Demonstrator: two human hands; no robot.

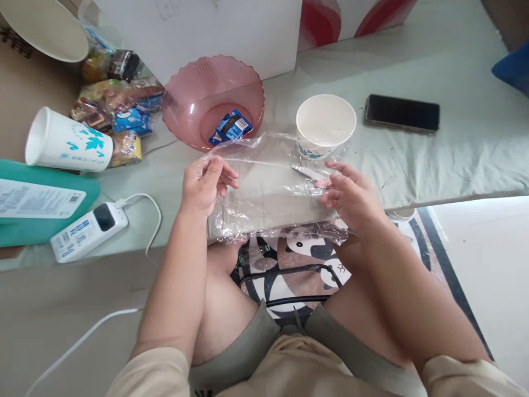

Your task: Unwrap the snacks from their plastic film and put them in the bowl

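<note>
A clear, crinkled plastic bag (pixel 264 204) is spread between my hands over the front edge of the cloth-covered surface. My left hand (pixel 206 184) pinches its left side between thumb and fingers. At the right side my right hand (pixel 349 193) has its fingers bent around the film. A slim pale pointed tool (pixel 306 172) shows by the right fingertips; whether it lies under the film or is touched by them is unclear. Just behind the bag stand a pink ribbed bowl (pixel 182 105) holding blue snack packets (pixel 233 128) and a white paper cup (pixel 324 124) with a blue pattern.
A black phone (pixel 401 113) lies at right. To the left are wrapped snacks (pixel 119 107), a tipped paper cup (pixel 68 140), a green bottle (pixel 45 201) and a white power bank (pixel 88 231) with its cable. A white box (pixel 231 38) stands behind.
</note>
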